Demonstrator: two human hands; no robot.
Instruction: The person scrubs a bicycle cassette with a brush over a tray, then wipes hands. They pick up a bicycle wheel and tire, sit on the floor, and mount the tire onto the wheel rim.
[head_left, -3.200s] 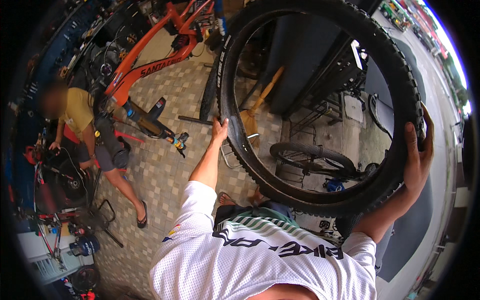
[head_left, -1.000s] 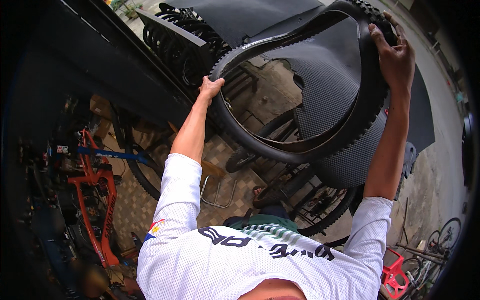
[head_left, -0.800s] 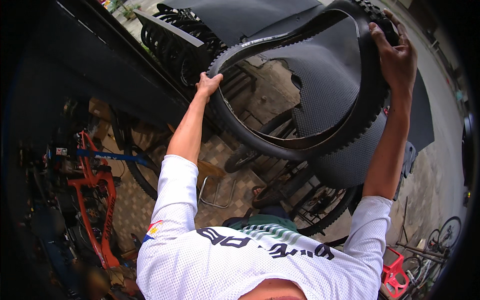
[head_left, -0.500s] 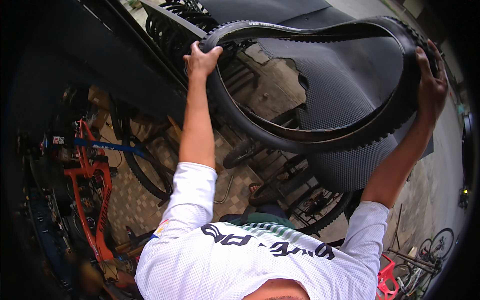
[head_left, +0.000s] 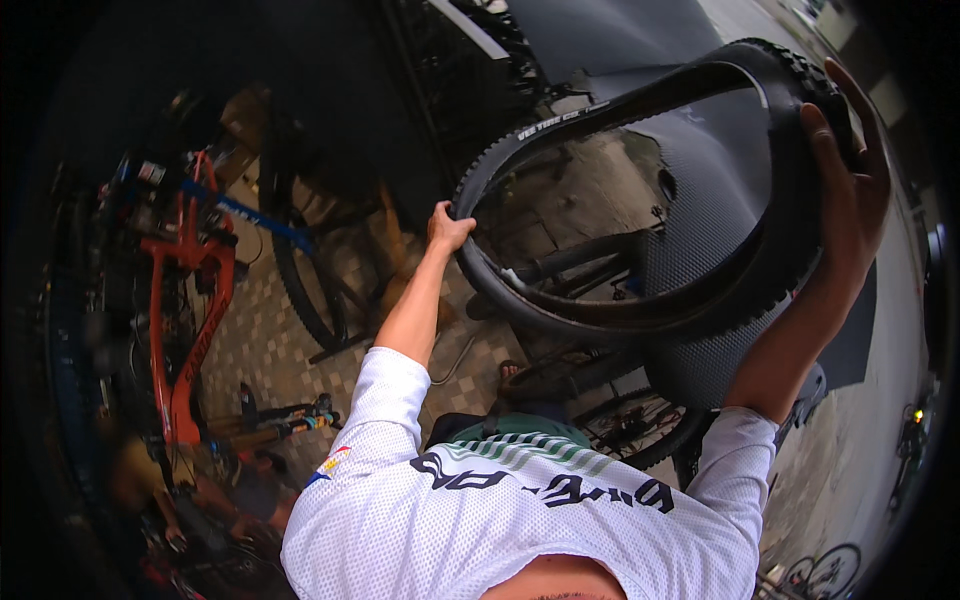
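Tyre (head_left: 795, 200) held up between my left fingers (head_left: 460, 226) and right fingers (head_left: 826, 145)

A dark wall (head_left: 370, 110) fills the upper left of my view, and below it the tan and brown tiled floor (head_left: 270, 365) spreads toward me. My white jersey (head_left: 420, 520), with black lettering and green stripes, takes up the near edge. Out on the right lies a big black mat (head_left: 690, 375); its textured surface shows both through the ring of the tyre and beneath it.

The tyre is up in front of me, right of centre, raised above the floor and bent into a lopsided oval. Its knobbly tread shows at the upper right, and pale lettering runs along the upper-left sidewall. Below it is a bike (head_left: 688, 435), one wheel showing between the tyre and my jersey.

Off to the left is an orange frame (head_left: 180, 420). At the lower left a person (head_left: 140, 475) in yellow is blurred and partly in shadow. A blue tube (head_left: 245, 215) slants near the frame's upper end.

My right fingers grasp the tyre's right side, thumb against the sidewall, the others reaching round the tread. My left fingers are clenched on its left side. Smallest of all, my sandalled foot (head_left: 510, 371) shows just past my jersey.
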